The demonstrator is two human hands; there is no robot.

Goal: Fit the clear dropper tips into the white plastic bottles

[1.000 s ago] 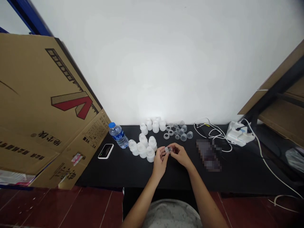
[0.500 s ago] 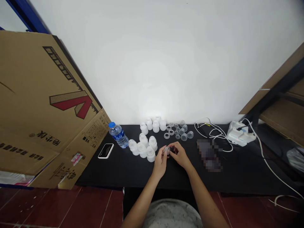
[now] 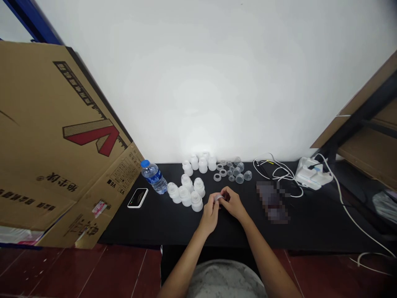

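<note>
The clear part (image 3: pixel 218 197) sat between the hands, equally near both, with the left hand (image 3: pixel 210 213) and right hand (image 3: pixel 233 203) clamped on it in a fingertip grip (its long axis was hidden), above the worktop (image 3: pixel 149 223), right of the nearest white piece (image 3: pixel 196 202).

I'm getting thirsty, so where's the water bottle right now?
In the head view, the water bottle is on the left of the black table, between the cardboard box and the white plastic pieces, just beyond and right of the phone.
</note>
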